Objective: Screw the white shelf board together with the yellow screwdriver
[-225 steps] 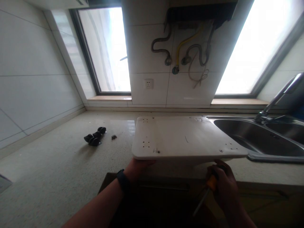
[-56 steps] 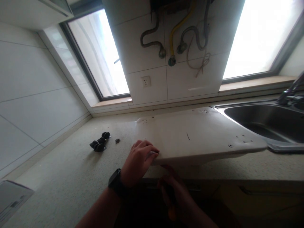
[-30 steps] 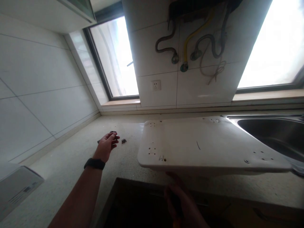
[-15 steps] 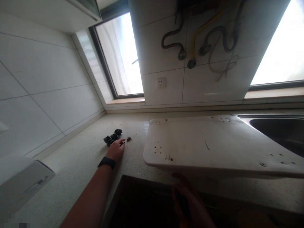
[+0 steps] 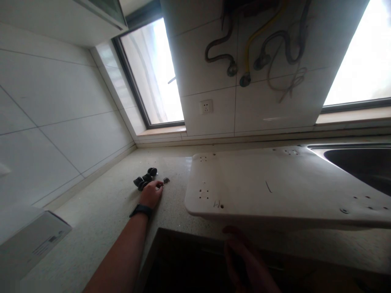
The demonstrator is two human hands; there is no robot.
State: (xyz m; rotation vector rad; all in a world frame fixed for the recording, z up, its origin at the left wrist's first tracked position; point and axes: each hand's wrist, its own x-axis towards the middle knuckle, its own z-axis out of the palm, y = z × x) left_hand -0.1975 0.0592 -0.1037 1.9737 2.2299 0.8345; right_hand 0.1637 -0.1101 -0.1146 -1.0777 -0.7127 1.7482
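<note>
Here, small dark screws stand clustered on the bench, just beside the left hand, its fingers curled, their grip unclear. Black casters lie just beyond. The shadowed right hand, its hold also impossible to tell, is near the white board.

The left arm is stretched forward, its hand held low with the back turned upward, fingers bent and fingertips bunched closely. The right hand is held nearer the body, one finger extended, its grip obscured by deep shadow.
</note>
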